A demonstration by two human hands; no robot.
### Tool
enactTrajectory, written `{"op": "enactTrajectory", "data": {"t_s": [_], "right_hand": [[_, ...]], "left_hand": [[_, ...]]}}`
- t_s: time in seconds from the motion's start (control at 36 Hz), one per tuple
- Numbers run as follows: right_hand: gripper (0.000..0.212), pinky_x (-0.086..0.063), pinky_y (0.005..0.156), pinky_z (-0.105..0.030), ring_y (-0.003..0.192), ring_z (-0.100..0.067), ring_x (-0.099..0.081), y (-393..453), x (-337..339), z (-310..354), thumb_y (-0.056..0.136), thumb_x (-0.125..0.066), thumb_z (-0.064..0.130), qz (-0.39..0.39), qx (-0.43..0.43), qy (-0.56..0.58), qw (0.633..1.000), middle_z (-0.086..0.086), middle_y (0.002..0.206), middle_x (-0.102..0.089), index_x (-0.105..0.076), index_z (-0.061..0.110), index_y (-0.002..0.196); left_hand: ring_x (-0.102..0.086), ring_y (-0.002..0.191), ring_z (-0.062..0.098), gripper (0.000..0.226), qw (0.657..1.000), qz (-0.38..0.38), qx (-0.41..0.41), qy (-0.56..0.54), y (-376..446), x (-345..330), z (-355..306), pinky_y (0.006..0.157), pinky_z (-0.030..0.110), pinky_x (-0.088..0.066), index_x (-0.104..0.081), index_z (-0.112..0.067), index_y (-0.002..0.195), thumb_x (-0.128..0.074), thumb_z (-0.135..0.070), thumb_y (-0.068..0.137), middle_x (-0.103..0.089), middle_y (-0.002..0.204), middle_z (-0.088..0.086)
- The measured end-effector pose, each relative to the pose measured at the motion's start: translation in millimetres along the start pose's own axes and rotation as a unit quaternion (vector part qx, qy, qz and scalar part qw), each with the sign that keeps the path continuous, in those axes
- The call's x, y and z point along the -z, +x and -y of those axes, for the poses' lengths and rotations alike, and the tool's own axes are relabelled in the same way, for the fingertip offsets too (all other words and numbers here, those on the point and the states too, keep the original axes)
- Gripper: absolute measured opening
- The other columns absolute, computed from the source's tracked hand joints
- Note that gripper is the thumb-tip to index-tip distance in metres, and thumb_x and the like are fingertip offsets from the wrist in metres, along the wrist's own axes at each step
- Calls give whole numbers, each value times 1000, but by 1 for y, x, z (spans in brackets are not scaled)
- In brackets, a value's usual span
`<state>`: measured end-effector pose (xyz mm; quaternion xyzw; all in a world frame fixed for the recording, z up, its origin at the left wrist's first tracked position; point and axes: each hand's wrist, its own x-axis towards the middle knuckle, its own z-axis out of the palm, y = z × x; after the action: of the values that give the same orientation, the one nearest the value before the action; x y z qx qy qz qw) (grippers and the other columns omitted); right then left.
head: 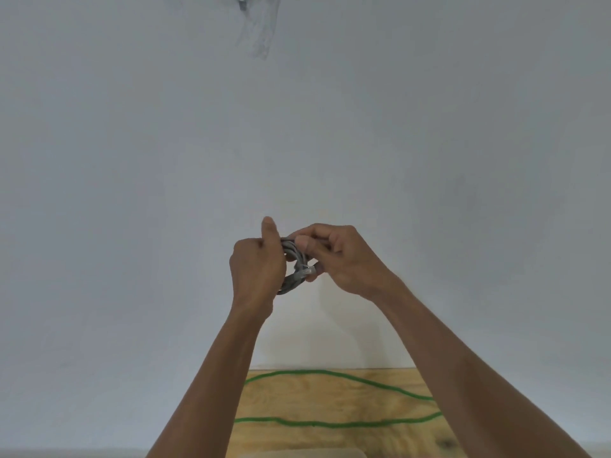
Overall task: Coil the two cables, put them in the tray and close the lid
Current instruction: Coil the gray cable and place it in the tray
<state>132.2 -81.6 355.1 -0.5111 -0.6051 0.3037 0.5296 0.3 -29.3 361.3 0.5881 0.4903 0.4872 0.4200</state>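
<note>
- The left hand (256, 266) is raised in front of the wall (132, 160), fingers curled round the left side of the grey cable (294, 276), thumb up.
- The grey cable is wound into a small coil between both hands, held well above the table (330, 401).
- The right hand (334, 256) pinches the coil's right side near its clear plug.
- The green cable (330, 424) lies loose on the table, uncoiled.
- Step, as I judge it: finishing the first coil. Next, it needs securing, then placing in the tray, possibly the pale edge at the bottom.
</note>
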Motion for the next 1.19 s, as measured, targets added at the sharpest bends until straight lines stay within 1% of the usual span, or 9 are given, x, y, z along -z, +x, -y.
{"op": "enactTrajectory", "data": {"t_s": [0.08,0.22,0.36,0.47,0.58,0.78,0.94,1.08,1.19], "right_hand": [[19,-58,68,-35,80,-18,-68,1,6,-5,101,-55,15,0,-19,24,1000,-20,97,-71,-69,3,107],[20,-52,75,-37,78,-16,-59,4,2,-18,92,-60,6,-47,-9,-136,990,5,92,-68,-73,21,96],[22,-52,65,-22,66,-14,-62,2,-11,-17,89,-61,-10,-100,-41,68,992,-10,80,-71,-75,4,97],[13,-57,68,-28,66,-19,-65,2,-16,-18,93,-61,-4,-94,-82,262,957,-11,77,-69,-72,1,98],[15,-56,64,-23,65,-15,-64,2,-21,-15,94,-58,-5,-95,-117,347,926,-9,78,-69,-71,-1,99],[11,-57,64,-26,65,-17,-64,2,-19,-17,94,-63,7,-77,-165,341,922,-8,80,-71,-72,5,99],[26,-55,56,-23,59,-16,-63,2,-20,-16,79,-72,23,-86,-169,364,912,-7,75,-70,-72,4,96],[31,-57,62,-25,71,-19,-66,0,-21,-20,94,-62,17,-68,-192,360,910,-13,91,-71,-66,-7,115],[27,-52,72,-29,75,-18,-61,-1,-19,-20,97,-60,26,-16,-209,363,908,-6,86,-68,-69,5,110]], "left_hand": [[-34,50,22,56,999,-19,19,-26,-3,-2,1,52,31,-37,-35,-12,58,-41,-45,103,-33,51,0],[-32,57,23,52,996,-41,31,-71,-9,-11,-4,55,35,-35,-27,-15,60,-40,-41,103,-25,53,0],[-28,46,19,57,995,-63,5,-73,-9,-16,-4,49,33,-32,-25,-15,56,-37,-41,105,-23,40,-10],[-31,50,22,56,995,-60,8,-75,-6,-16,-6,47,31,-33,-26,-14,56,-37,-40,105,-27,48,-3],[-30,51,22,55,995,-54,13,-84,-4,-14,-4,47,30,-30,-25,-15,57,-38,-39,104,-25,49,-3],[-27,50,20,54,995,-44,31,-84,-6,-13,4,52,33,-30,-26,-15,57,-40,-38,103,-25,50,-1],[-32,56,24,52,992,-43,50,-104,-7,-17,8,51,34,-34,-27,-16,58,-39,-38,103,-27,54,2],[-32,50,20,53,993,-50,36,-97,-7,-17,12,49,30,-33,-28,-15,56,-40,-37,103,-30,49,-2],[-31,46,18,53,994,-39,38,-98,-5,-18,13,46,27,-33,-27,-16,56,-41,-35,103,-28,49,-3]]}}
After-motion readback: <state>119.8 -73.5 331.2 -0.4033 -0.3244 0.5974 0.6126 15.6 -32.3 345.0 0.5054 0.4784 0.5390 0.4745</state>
